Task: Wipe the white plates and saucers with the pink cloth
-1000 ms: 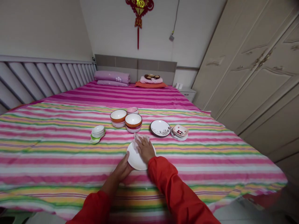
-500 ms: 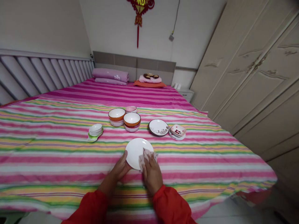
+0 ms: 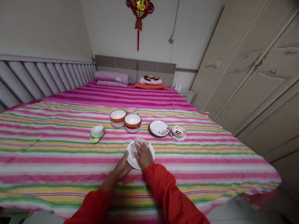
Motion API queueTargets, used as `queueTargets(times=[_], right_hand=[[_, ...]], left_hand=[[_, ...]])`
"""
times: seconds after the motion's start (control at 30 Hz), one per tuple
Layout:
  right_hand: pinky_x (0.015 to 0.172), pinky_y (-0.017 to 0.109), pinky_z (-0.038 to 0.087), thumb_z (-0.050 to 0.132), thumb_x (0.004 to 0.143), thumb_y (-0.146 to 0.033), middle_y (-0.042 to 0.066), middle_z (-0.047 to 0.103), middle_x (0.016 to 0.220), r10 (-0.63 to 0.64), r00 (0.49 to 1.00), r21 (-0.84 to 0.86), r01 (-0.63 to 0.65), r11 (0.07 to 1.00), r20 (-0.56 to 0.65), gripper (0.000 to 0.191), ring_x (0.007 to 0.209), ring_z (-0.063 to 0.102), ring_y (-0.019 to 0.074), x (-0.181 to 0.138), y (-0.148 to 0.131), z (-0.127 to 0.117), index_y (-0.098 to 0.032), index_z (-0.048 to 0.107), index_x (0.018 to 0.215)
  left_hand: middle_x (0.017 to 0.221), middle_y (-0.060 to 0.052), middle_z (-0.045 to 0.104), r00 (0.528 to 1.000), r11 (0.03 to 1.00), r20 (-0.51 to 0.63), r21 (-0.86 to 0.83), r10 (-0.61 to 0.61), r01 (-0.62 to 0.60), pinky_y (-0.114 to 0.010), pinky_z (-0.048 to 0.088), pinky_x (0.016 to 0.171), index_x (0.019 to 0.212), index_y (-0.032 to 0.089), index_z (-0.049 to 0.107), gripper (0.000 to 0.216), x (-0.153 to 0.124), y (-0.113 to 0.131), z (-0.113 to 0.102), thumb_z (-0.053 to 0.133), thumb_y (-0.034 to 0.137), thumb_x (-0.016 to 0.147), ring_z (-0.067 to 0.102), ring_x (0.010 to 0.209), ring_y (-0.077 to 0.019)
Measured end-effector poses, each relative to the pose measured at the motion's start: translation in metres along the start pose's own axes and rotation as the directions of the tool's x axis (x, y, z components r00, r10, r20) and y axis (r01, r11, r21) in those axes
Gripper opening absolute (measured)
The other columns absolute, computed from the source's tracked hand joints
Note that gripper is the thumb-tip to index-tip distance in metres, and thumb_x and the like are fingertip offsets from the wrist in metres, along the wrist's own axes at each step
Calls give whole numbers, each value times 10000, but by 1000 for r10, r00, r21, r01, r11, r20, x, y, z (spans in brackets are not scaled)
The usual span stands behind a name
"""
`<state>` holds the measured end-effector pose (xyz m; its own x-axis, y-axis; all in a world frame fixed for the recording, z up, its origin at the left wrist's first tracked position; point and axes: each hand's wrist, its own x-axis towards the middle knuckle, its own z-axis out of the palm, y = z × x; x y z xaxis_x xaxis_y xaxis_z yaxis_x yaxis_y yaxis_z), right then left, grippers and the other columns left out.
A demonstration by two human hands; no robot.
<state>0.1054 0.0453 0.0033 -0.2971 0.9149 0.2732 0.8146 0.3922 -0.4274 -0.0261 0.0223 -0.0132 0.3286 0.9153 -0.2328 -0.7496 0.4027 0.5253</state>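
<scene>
Left hand [image 3: 121,167] gripping plate [image 3: 132,160], right [image 3: 143,155] pressing cloth [image 3: 139,143]

Nothing legible to us: just a blurred gold character on the red Chinese knot [image 3: 139,9].

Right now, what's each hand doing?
Left hand: closed on the rim of the white plate, holding it.
Right hand: holding a white cloth pressed against the plate.

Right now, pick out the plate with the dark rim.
The white plate with the dark rim and floral print, right of the bowls; the plain white plate under the right hand has no dark rim.
</scene>
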Motion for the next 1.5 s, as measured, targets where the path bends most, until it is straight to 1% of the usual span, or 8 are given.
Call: queueTargets(times=[0.17,0.3,0.43,0.63,0.93,1.2,1.37,1.5], right_hand=[[1051,475,291,446,885,-276,81,427,1427,84,990,-50,-90,995,-113,454,1339,329,278,-24,18,-3,-234,470,1336],[1043,468,328,430,875,-212,81,457,1403,-6,980,-33,-1,999,-200,473,1318,360,276,-61,19,-7,-225,455,1348],[1061,457,331,396,911,-224,80,484,1379,-125,978,16,130,991,-169,410,1304,382,245,-83,4,-9,-221,495,1309],[1074,449,323,411,920,-279,36,436,1424,-239,971,123,238,963,-12,405,1345,312,244,-59,-17,-2,-219,489,1313],[1061,490,278,488,884,-321,37,371,1466,-34,998,5,34,999,48,472,1356,293,271,-3,-2,-7,-276,439,1351],[1054,465,307,477,864,-235,73,424,1430,46,996,-14,-47,999,-76,448,1331,336,280,-49,16,-13,-217,500,1310],[1061,473,311,436,896,-248,81,465,1398,-75,994,7,76,997,-80,407,1310,368,266,-81,0,-15,-213,515,1294],[1063,440,332,413,917,-279,24,496,1377,-201,979,96,202,975,-21,369,1313,364,238,-73,-14,-13,-244,542,1261]], left_hand=[[1235,-144,607,1000,999,-7,37,-1,1,-438,409,998,1414,170,324,568,-3,0,2,458,392,909,549,1162,-254],[1245,-147,600,999,1000,34,22,-19,18,-422,403,1005,1394,159,371,557,-2,-1,-1,441,423,908,535,1177,-261],[1227,-157,609,996,1000,84,9,-28,28,-425,380,1024,1375,141,402,545,-1,-1,-3,422,430,913,545,1165,-263],[1197,-153,627,996,999,77,15,-51,50,-376,394,1019,1341,128,447,527,-3,2,0,434,430,910,587,1110,-243],[1242,-121,607,1000,1000,25,-8,-13,14,-429,384,1021,1414,200,326,523,-1,0,0,405,387,931,560,1150,-236],[1227,-151,611,998,999,44,-1,-38,38,-444,360,1035,1403,151,347,555,-2,-1,0,393,428,925,527,1188,-259],[1212,-154,620,996,999,83,-24,-34,36,-437,339,1053,1395,136,361,551,-2,-1,0,373,431,930,534,1179,-254],[1220,-170,611,995,998,77,-10,-62,63,-407,367,1039,1364,112,410,557,-4,1,1,397,446,919,560,1147,-259]])
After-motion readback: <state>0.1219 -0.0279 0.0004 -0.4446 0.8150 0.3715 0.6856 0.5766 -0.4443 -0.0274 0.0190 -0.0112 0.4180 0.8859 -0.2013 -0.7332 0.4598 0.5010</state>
